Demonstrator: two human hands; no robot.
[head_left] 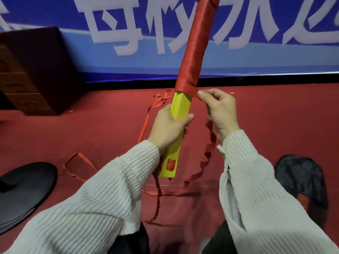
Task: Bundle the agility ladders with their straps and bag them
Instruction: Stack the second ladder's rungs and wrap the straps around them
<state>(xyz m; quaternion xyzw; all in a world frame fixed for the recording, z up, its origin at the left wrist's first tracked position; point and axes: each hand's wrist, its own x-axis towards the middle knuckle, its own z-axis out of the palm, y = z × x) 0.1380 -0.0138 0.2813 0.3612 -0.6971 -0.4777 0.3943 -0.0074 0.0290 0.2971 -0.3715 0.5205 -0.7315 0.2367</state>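
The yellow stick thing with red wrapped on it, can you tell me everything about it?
The yellow stick bundle is a stack of flat plastic-looking rungs, tilted up and away. Red strap is wound tightly round its upper part; the lower end is bare, with a hole showing red. The left hand grips the yellow part. The right hand pinches the strap, whose loose tail trails on the floor.

Illumination: even, moderately bright, diffuse | Shadows: soft, cast on the red floor point(275, 116) beneath the strap point(207, 158) | Glare: sheen seen on the wrapped bundle point(197, 43) | Distortion: banner point(128, 24) lines bowed at edges | Focus: slightly soft throughout
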